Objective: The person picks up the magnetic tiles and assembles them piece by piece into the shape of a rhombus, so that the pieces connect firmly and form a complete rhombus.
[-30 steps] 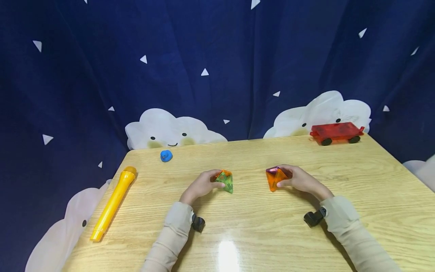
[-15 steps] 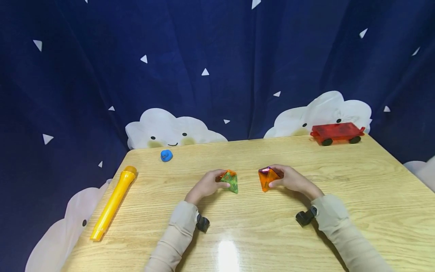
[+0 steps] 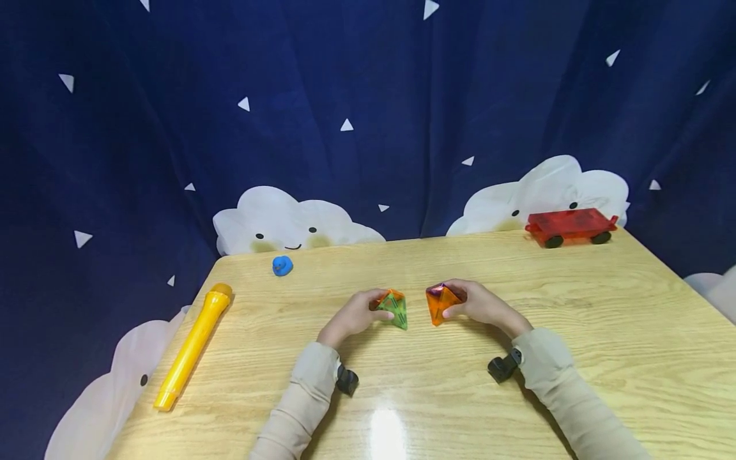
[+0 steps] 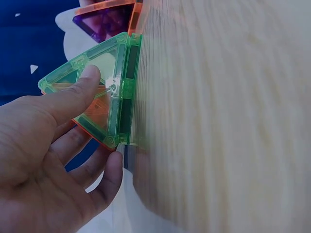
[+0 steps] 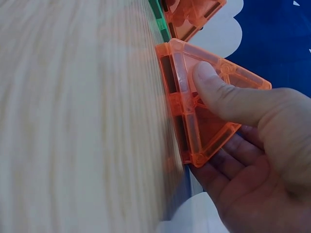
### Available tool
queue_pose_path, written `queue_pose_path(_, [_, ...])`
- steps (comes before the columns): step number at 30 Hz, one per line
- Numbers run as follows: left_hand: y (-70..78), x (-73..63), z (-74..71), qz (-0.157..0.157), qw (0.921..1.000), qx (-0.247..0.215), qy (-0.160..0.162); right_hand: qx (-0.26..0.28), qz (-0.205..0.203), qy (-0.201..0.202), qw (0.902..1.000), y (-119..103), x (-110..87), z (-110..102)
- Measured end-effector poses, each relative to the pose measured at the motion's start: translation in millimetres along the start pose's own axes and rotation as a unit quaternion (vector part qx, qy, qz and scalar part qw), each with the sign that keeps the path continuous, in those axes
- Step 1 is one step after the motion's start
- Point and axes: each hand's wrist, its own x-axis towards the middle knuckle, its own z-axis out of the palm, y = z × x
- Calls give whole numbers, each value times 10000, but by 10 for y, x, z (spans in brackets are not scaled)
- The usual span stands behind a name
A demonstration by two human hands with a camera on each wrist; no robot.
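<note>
In the head view, my left hand (image 3: 352, 314) grips a green and orange translucent magnetic-tile pyramid (image 3: 398, 312) between thumb and fingers. In the left wrist view the thumb presses the green face (image 4: 109, 114), and the pyramid's base sits at the table surface. Across a small gap, my right hand (image 3: 485, 308) grips an orange and purple magnetic-tile pyramid (image 3: 438, 308). The right wrist view has that thumb on an orange triangular face (image 5: 197, 141), with fingers behind it. The two pyramids face each other near the table's middle, apart.
On the wooden table (image 3: 414, 396), a yellow microphone-shaped stick (image 3: 190, 351) lies along the left edge. A small blue toy duck (image 3: 282, 266) sits at the back left. A red wheeled toy wagon (image 3: 572, 226) stands at the back right, before a dark blue curtain (image 3: 391, 160).
Both hands have slid inward, the left one rightward and the right one leftward, each carrying its pyramid. The gap between the pyramids has narrowed; the stick, duck and wagon stay put.
</note>
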Motion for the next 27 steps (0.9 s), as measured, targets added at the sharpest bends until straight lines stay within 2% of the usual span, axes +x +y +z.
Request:
queue_pose_path(8, [21, 14, 41, -120, 9999, -62, -25, 111, 23, -82, 9999, -32, 42, 49])
queue_pose_path(17, [67, 36, 59, 188, 9998, 22, 92, 87, 12, -123, 9999, -94, 65, 93])
queue_pose_path(27, [96, 60, 76, 157, 9999, -5, 58, 108, 17, -141, 9998, -118, 85, 138])
